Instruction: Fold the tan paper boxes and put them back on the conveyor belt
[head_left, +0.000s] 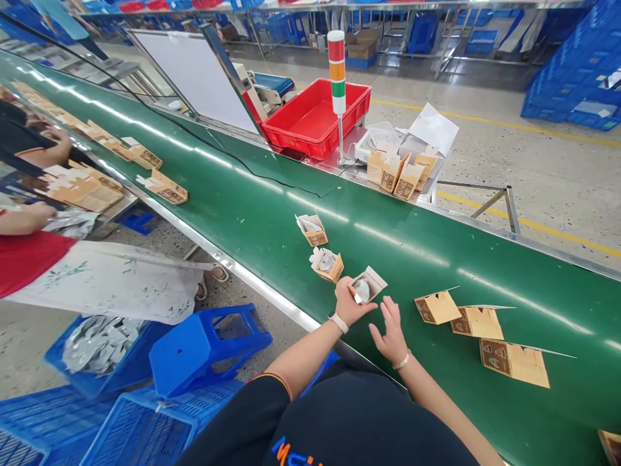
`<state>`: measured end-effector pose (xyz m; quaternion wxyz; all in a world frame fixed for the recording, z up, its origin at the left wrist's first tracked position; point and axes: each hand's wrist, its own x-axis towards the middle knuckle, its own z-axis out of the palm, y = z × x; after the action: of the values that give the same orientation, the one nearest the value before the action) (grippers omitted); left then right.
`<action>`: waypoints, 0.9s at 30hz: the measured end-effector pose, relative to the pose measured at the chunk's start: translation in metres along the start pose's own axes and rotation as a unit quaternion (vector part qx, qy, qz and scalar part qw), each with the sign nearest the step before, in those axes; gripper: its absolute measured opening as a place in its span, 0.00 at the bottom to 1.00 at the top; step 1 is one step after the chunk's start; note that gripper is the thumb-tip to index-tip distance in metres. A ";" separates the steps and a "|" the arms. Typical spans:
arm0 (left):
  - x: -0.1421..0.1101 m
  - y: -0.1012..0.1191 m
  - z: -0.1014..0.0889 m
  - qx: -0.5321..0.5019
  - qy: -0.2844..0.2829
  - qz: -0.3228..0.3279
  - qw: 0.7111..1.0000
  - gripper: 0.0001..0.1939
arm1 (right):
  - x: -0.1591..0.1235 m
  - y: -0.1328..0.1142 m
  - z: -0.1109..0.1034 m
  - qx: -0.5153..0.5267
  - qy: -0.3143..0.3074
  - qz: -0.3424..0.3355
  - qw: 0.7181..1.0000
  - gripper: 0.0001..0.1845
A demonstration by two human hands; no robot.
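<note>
My left hand [348,304] grips a small open cardboard box [372,282], its lid flap raised and a silvery pouch [361,291] showing inside. Just to the right of that box, my right hand [391,333] is held with its fingers apart and nothing in it. Beyond my left hand, two more open boxes stand on the green conveyor belt [272,252]: a nearer box [332,268] with a silvery pouch in it, and a farther box [313,230] with white flaps. Several brown printed boxes [478,321] lie to the right of my right hand.
Across the belt stand a red tub [315,120], a signal light [337,77] and some upright cartons [400,173]. A black cable [233,155] crosses the belt. At left are co-workers, a blue stool [194,346] and blue crates [140,427]. More boxes [167,188] lie up the belt.
</note>
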<state>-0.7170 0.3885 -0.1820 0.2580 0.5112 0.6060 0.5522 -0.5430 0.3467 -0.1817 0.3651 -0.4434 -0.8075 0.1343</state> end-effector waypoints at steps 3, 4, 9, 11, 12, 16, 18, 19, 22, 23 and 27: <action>-0.027 0.003 -0.014 0.008 -0.075 0.054 0.996 0.37 | 0.014 -0.001 0.015 0.018 -0.073 -0.011 0.997 0.31; -0.030 0.004 -0.020 0.015 -0.111 0.061 0.992 0.33 | 0.019 0.002 0.016 0.018 -0.081 -0.008 0.997 0.31; -0.017 0.011 -0.031 0.060 -0.206 0.038 0.976 0.17 | 0.035 0.009 0.014 0.086 -0.004 0.053 0.995 0.13; -0.009 0.012 -0.024 0.027 -0.169 -0.005 0.985 0.17 | 0.035 0.004 0.021 0.116 0.100 0.138 0.978 0.14; -0.006 0.013 -0.019 0.000 -0.144 -0.039 0.989 0.19 | 0.034 0.001 0.026 0.125 0.152 0.198 0.960 0.13; 0.001 0.014 0.006 -0.108 -0.137 -0.253 0.952 0.24 | 0.028 -0.001 0.043 0.191 0.209 0.416 0.864 0.23; 0.004 0.016 0.021 -0.131 -0.168 -0.326 0.921 0.20 | 0.028 0.004 0.044 0.228 0.183 0.449 0.844 0.26; 0.005 0.018 0.027 -0.134 -0.178 -0.342 0.913 0.19 | 0.028 0.007 0.042 0.237 0.174 0.451 0.843 0.26; 0.002 0.026 0.035 -0.135 -0.187 -0.354 0.906 0.20 | 0.025 0.007 0.026 0.227 0.174 0.450 0.846 0.25; -0.002 0.029 0.031 -0.134 -0.186 -0.349 0.909 0.20 | 0.022 0.003 0.018 0.202 0.191 0.444 0.852 0.25; -0.032 0.030 -0.015 -0.094 -0.166 -0.214 0.958 0.13 | 0.007 -0.030 -0.010 0.058 0.252 0.254 0.932 0.19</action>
<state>-0.7088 0.3490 -0.1581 0.5141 0.4274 0.5954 0.4456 -0.5573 0.3340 -0.1552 0.5353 -0.6307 -0.5406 0.1528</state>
